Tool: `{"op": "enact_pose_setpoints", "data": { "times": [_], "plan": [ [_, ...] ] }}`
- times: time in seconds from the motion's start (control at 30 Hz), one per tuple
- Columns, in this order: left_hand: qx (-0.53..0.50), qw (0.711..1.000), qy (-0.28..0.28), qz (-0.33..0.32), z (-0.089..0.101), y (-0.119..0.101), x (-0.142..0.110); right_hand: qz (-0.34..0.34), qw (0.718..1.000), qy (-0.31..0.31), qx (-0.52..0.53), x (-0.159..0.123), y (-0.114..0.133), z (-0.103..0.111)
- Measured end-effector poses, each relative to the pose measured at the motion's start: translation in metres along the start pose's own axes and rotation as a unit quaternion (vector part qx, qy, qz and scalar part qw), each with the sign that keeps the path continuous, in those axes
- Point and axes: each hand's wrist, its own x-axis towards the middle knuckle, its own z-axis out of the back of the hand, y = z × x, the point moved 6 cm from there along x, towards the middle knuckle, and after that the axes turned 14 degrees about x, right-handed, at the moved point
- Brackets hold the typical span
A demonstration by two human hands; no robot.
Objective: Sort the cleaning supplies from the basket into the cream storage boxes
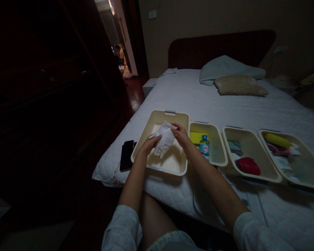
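Note:
A crumpled white cloth (164, 137), thin and soft-looking, is held up between my two hands; its exact kind is hard to make out. My left hand (149, 144) pinches its lower left side with the thumb on top. At its upper right edge, my right hand (181, 134) grips it between thumb and fingers. Both hands are above a cream perforated plastic basket (184, 164), whose visible floor shows small holes. Just right of that basket, a second cream basket (219, 158) holds a bottle with a blue cap (204, 147) and a yellow item (196, 137).
A third basket (267, 170) holds a red item (248, 166) and folded cloths. A fourth basket (308, 174) contains a yellow roll (278, 140) and other items. A dark flat object (126, 157) lies left. Pillows (240, 85) rest farther up the bed (183, 94). A person (121, 57) is beyond the doorway.

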Motion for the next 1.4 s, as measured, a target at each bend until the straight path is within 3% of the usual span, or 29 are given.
{"op": "enact_pose_setpoints", "data": {
  "times": [0.13,0.3,0.47,0.57,0.73,0.87,1.13,1.4],
  "plan": [
    [0.035,0.999,-0.016,-0.027,0.002,0.001,0.001,0.037,0.999,-0.006,-0.005,0.001,0.004,0.000],
    [0.037,0.998,-0.046,-0.036,0.007,0.001,0.002,0.034,0.999,0.006,0.014,-0.002,0.006,-0.003],
    [-0.021,0.997,-0.056,-0.040,0.005,-0.005,-0.001,-0.095,0.985,0.139,-0.026,-0.013,-0.011,-0.019],
    [-0.084,0.996,-0.032,-0.023,0.002,-0.009,-0.003,-0.140,0.974,0.173,-0.050,-0.018,-0.020,-0.020],
    [-0.220,0.975,0.022,0.017,0.000,-0.018,-0.008,-0.096,0.985,0.137,-0.045,-0.014,-0.016,-0.012],
    [-0.212,0.975,0.060,0.020,-0.003,-0.021,-0.011,-0.068,0.987,0.139,-0.046,-0.012,-0.012,-0.013],
    [-0.048,0.998,-0.036,-0.025,0.005,-0.006,-0.001,-0.144,0.969,0.199,-0.028,-0.015,-0.024,-0.015],
    [-0.006,0.991,-0.116,-0.062,0.019,-0.003,0.007,-0.104,0.984,0.124,-0.074,-0.006,-0.023,-0.005]
  ]
}}
